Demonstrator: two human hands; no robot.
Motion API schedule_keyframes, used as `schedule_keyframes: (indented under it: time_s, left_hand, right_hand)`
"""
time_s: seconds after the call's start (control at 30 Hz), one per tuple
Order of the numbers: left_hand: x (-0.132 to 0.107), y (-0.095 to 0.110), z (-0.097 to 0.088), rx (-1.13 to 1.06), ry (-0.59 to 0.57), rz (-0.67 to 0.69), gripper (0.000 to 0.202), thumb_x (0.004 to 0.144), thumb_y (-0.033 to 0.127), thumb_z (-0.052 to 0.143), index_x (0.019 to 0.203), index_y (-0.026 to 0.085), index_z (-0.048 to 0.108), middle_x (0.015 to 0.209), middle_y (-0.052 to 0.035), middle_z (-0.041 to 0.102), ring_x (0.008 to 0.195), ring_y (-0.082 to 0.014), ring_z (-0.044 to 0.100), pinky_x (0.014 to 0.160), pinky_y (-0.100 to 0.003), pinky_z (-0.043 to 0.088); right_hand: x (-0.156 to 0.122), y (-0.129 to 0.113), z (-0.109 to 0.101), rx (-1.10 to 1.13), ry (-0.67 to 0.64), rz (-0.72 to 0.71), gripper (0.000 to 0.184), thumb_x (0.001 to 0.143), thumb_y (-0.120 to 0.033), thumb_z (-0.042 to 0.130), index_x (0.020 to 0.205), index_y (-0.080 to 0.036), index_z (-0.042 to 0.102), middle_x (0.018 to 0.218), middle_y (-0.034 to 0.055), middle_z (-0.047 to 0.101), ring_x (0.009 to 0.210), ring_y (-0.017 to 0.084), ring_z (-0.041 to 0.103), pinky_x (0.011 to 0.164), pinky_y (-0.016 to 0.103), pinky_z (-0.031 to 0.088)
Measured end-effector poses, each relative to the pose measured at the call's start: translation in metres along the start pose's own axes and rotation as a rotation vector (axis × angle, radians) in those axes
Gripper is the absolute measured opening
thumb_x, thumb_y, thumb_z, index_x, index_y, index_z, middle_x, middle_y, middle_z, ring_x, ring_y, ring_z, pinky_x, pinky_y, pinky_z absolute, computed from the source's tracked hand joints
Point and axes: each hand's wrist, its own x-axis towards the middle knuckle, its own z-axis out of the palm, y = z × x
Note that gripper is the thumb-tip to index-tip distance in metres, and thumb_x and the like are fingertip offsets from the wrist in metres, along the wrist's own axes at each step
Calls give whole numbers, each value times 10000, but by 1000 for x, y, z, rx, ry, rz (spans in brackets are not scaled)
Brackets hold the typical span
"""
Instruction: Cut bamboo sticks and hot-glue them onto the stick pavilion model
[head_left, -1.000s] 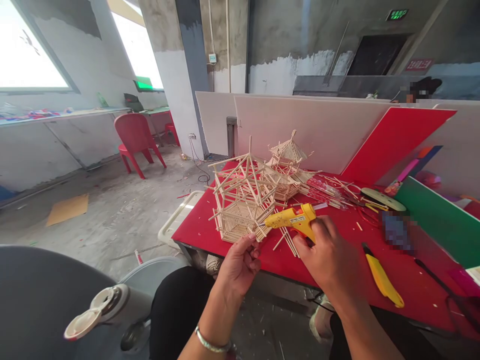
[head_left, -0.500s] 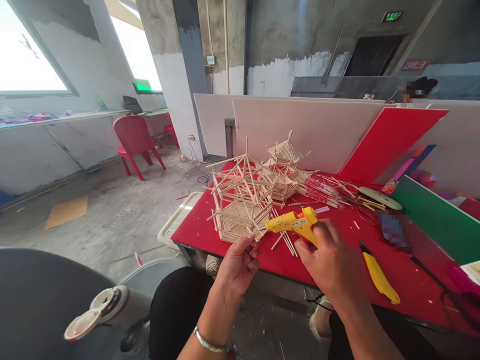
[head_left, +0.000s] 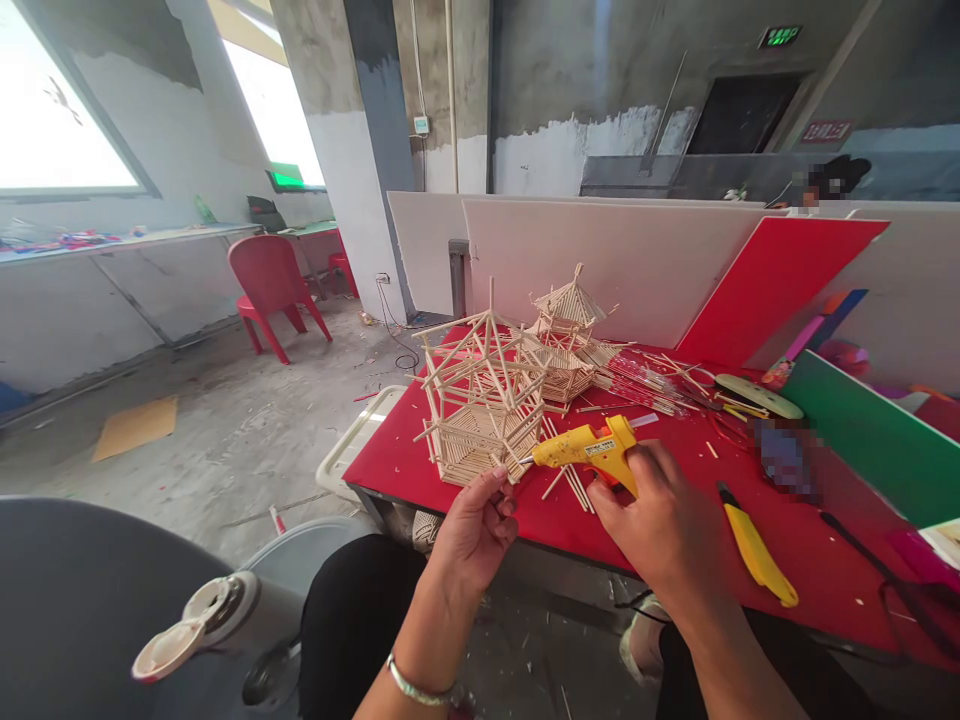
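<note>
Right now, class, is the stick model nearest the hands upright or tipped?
Upright: the stick model stands on its base on the red table, its roof pole pointing upward.

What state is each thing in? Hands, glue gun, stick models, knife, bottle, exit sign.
Left hand: pinched closed; contents too small to tell
Right hand: gripping the glue gun
Glue gun: held, pointing toward left hand
Near stick model: upright, roof open ribs
Rear stick model: upright, roof covered with sticks
Yellow knife: lying flat
Bottle: lid flipped open
Exit sign: lit
</note>
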Motion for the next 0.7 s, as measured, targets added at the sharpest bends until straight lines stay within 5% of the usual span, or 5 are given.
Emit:
schedule_keyframes:
  time_s: [0.5, 0.6, 0.7]
  left_hand:
    - [-5, 2, 0, 4, 14, 16, 262, 661, 139, 788, 752, 144, 543, 646, 31, 533, 491, -49, 438, 354, -134, 270]
    - [-8, 4, 1, 11, 7, 19, 264, 654, 141, 794, 737, 141, 543, 640, 30, 535, 487, -46, 434, 354, -133, 273]
    - [-11, 7, 2, 19, -5, 33, 271, 642, 146, 805, 729, 138, 549, 638, 30, 541, 485, -43, 432, 355, -130, 273]
  right_hand:
    - [-2, 10, 9, 29, -82, 97, 240, 796, -379, 587, 922, -181, 633, 883, 57, 634, 602, 156, 539, 487, 271, 282]
    - [-2, 46, 29, 74, -189, 317, 357, 785, -450, 581, 996, -165, 623, 892, 93, 659, 715, 221, 609, 561, 294, 377]
    - [-10, 109, 60, 116, -368, 619, 531, 735, -542, 606, 1043, -109, 620, 853, 149, 678, 733, 278, 637, 595, 340, 434]
